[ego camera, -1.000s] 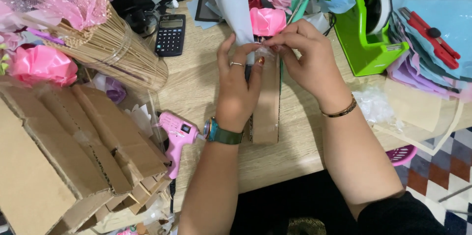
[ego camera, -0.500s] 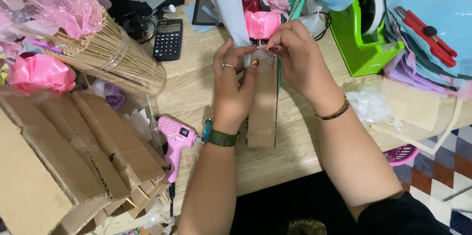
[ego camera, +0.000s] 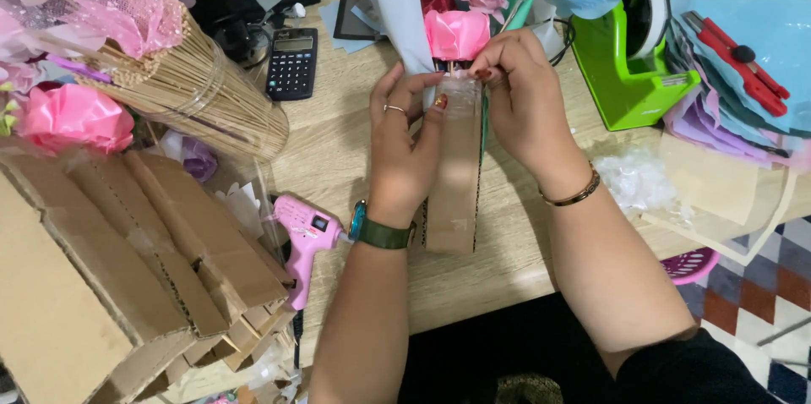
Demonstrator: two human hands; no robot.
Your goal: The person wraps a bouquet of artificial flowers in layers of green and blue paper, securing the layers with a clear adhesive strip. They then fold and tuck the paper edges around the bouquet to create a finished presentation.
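Lying between hands — cardboard strip, pinched

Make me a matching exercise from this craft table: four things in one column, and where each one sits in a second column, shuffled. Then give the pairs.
Things
1. long brown cardboard box
2. pink plastic glue gun
3. black calculator
4. bright green tape dispenser

Places
A. on the wood, beyond the left hand
B. between the two hands, the right hand at its top
C. on the wood, right of the right hand
D. beside the left wrist, next to the stacked cardboard

Pairs: 1-B, 2-D, 3-A, 4-C
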